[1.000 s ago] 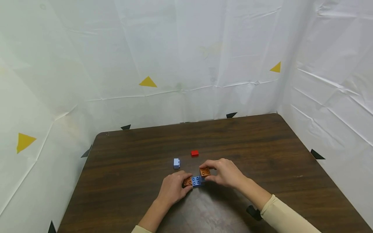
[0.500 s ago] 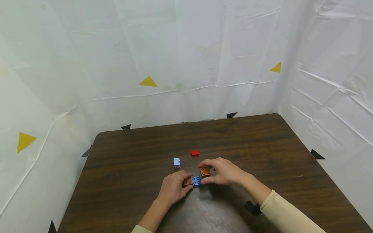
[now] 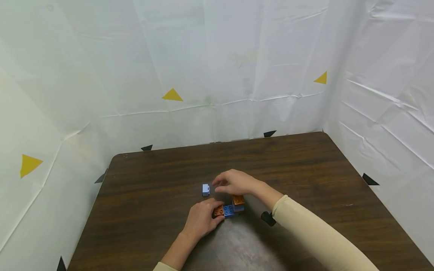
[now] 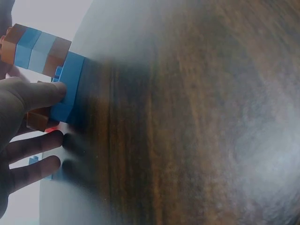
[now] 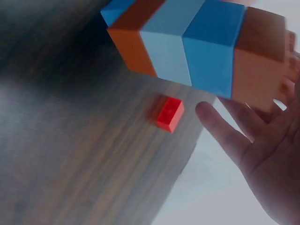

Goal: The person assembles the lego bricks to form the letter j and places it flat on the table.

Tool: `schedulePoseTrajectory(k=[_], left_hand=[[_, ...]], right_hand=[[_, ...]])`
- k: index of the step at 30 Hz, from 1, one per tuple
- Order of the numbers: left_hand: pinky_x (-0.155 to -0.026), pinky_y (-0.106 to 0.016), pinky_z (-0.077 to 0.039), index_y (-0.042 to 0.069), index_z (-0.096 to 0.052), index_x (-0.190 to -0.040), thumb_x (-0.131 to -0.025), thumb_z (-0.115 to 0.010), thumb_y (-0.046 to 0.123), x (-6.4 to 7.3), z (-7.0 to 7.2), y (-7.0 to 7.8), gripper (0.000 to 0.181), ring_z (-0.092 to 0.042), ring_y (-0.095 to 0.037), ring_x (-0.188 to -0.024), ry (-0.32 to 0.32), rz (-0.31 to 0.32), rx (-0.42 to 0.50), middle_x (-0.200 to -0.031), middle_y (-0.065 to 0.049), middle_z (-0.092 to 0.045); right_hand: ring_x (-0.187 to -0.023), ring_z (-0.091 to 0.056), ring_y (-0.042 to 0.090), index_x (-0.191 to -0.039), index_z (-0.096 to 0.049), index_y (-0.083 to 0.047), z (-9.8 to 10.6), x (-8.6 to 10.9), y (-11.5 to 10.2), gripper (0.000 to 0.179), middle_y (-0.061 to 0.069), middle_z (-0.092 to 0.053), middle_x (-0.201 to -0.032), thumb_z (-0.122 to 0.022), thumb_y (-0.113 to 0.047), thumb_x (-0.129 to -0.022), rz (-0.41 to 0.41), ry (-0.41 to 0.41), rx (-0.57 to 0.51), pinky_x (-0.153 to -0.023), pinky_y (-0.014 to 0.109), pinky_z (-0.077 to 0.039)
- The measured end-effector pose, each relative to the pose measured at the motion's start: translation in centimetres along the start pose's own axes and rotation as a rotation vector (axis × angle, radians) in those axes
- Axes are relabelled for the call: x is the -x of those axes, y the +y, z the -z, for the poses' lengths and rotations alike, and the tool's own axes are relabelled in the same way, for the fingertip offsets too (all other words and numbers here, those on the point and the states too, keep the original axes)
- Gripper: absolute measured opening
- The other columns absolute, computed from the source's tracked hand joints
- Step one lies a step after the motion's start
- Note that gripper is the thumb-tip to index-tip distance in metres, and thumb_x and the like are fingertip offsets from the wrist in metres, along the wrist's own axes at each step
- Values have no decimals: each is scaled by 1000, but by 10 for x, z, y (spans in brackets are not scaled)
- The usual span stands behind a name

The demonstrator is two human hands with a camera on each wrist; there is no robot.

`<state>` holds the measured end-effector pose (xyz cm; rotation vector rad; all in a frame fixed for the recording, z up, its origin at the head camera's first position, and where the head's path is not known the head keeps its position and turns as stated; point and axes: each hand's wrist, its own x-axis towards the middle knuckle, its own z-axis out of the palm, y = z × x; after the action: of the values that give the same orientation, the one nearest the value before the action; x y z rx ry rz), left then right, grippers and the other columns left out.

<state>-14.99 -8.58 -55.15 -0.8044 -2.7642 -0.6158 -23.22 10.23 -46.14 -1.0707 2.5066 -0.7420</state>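
Observation:
My left hand (image 3: pixel 201 218) pinches the orange brick (image 3: pixel 219 210) at the left end of a toy-brick build. Beside that sits a blue brick (image 3: pixel 228 210) with bare studs. A tower of orange, light blue, blue and orange bricks rises from the build's right end, topped by an orange brick (image 3: pixel 239 200); its layers show as a blue brick (image 5: pixel 208 44) and a light blue brick (image 5: pixel 171 18). My right hand (image 3: pixel 235 182) has left the tower and reaches beyond it, fingers loosely bent and holding nothing. A red brick (image 5: pixel 170 115) lies near its fingers, hidden by it in the head view.
A loose light blue brick (image 3: pixel 205 190) lies on its side, left of the right hand's fingertips. The dark wooden table (image 3: pixel 152 180) ends at white sheeting (image 3: pixel 217 120) at the back and sides. A black device (image 3: pixel 268 218) sits under the right wrist.
My right hand has let go of the top orange brick, which stays on the tower, and has moved forward and left over the red brick. The left hand has stayed put.

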Motion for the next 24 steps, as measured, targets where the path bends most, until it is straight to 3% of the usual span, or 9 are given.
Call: schedulePoseTrajectory(k=[5,12,17,24], left_hand=[[-71,-34,-54,19,-74,-111,-77,-84,34,0,0,-1,38,-66,-12,-85,1,0,-1,-99,8,-69],[-69,-34,-54,20,-74,-111,-76,-84,36,1,0,1,40,-68,-14,-87,-14,22,-7,-103,5,-71],[-70,-34,-54,20,-74,-111,-76,-85,36,1,1,1,40,-68,-15,-88,-17,27,1,-104,3,-72],[-71,-34,-54,19,-74,-112,-75,-86,33,1,2,2,41,-67,-13,-87,-5,16,16,-103,7,-69]], right_hand=[[-123,-53,21,-134,-62,-20,-6,-22,-7,38,1,-55,-137,-62,-29,-97,23,-99,150,-98,44,-44],[-135,-43,24,-145,-50,-27,-21,-39,-8,44,6,-37,-154,-56,-31,-101,-8,-228,237,-103,47,-39],[-132,-47,21,-141,-55,-28,-25,-44,-9,42,4,-46,-148,-59,-31,-99,-10,-244,331,-103,41,-41],[-111,-60,16,-123,-70,-23,-27,-47,-6,32,-3,-65,-121,-70,-22,-90,-43,-188,430,-92,34,-48]])
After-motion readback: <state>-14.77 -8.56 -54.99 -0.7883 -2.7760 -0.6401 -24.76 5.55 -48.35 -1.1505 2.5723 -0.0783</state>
